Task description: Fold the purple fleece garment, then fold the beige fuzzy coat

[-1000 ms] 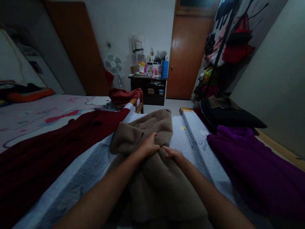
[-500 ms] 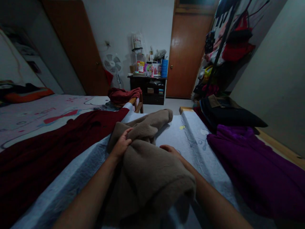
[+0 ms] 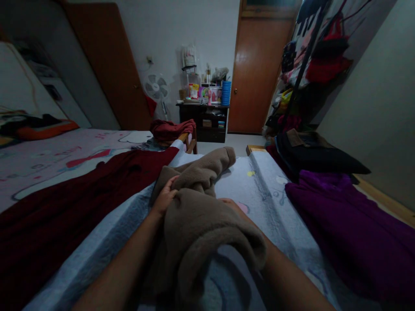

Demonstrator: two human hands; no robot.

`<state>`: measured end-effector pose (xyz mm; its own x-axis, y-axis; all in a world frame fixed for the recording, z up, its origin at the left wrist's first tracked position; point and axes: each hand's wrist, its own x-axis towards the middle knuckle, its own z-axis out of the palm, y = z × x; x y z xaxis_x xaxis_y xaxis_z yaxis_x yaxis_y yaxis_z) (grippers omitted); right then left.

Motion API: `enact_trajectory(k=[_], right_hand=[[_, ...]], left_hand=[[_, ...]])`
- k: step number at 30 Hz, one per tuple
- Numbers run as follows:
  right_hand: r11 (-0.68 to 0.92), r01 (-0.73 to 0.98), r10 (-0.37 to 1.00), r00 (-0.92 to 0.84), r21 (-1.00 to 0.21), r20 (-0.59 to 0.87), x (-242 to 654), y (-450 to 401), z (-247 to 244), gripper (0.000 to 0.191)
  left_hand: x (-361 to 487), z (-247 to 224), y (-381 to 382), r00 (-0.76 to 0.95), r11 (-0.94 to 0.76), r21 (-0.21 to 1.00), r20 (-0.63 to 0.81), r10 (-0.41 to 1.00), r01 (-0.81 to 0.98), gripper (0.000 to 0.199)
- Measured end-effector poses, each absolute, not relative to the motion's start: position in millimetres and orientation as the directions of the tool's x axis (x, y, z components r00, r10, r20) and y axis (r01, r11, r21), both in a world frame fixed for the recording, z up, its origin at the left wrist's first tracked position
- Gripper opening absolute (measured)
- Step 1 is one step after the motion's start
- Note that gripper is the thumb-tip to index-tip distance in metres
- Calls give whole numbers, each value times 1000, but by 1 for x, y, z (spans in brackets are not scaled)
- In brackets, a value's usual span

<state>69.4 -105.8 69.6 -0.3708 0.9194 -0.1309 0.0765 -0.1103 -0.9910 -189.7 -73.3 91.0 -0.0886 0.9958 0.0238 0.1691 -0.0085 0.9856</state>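
A brown, thick, soft garment lies bunched on the pale patterned bed sheet, with one end stretching away from me. My left hand is closed on its left side, thumb and fingers pinching a fold. At the garment's right side is my right hand; its fingers are mostly hidden behind the cloth, so its grip does not show. The near part of the brown cloth arches up between my forearms, with the sheet visible beneath.
Dark red cloth spreads along the left. A purple garment and a folded dark stack lie on the right. Beyond the bed are a wooden chair with red cloth, a fan and a black cabinet.
The near part of the brown garment has lifted and curled into an arch, showing more sheet below. My right hand is more hidden by the cloth. The view has shifted slightly.
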Motion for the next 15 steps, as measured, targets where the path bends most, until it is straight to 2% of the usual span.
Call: enact_trajectory(k=[5, 8, 10, 12, 13, 15], right_hand=[[-173, -76, 964, -218, -982, -153, 108, -114, 98, 11], [-252, -117, 930, -305, -961, -207, 134, -128, 103, 15], [-304, 2, 851, -448, -953, -273, 148, -137, 96, 17], [-303, 193, 765, -534, -933, -359, 159, -141, 86, 17], [-267, 310, 755, -521, -913, -398, 163, -140, 81, 16], [-137, 562, 837, -374, -816, -399, 167, -133, 74, 11]], left_hand=[[-183, 99, -74, -49, -61, 988, 68, 996, 142, 75], [-186, 99, -71, -31, -48, 993, 52, 998, 104, 77], [-192, 96, -67, -22, -47, 991, 50, 999, 129, 77], [-200, 93, -63, 2, -54, 983, 55, 999, 176, 76], [-203, 91, -61, 20, -62, 978, 59, 998, 200, 77], [-209, 88, -60, 66, -75, 970, 61, 996, 232, 81]])
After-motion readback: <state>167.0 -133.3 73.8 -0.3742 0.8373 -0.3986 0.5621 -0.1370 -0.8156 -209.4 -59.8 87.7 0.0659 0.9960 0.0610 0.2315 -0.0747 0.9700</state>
